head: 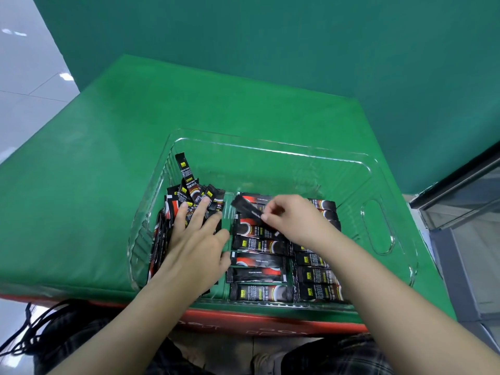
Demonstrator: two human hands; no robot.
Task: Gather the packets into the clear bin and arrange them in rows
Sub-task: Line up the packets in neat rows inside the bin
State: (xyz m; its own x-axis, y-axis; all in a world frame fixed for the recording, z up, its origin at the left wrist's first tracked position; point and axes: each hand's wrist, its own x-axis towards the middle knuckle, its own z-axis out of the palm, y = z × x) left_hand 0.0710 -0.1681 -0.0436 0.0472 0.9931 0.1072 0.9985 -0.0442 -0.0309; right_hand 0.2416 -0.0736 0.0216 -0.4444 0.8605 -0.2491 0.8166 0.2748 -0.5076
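Note:
A clear plastic bin [378, 169] stands on a green-covered table. Inside, on its left side, a loose heap of black and red coffee packets [189, 196] leans against the wall. My left hand [194, 239] lies flat on this heap with fingers spread. In the middle and right of the bin, several packets lie flat in two tidy rows [259, 261]. Above the far end of the middle row, my right hand [292, 217] pinches one black packet [247, 208] by its end, holding it tilted.
The green table top [94, 171] extends left and beyond the bin. Its red front edge [243, 320] faces me. A dark green wall rises behind. A grey glass-fronted cabinet [465, 207] stands at the right. Black cords [29, 334] lie at lower left.

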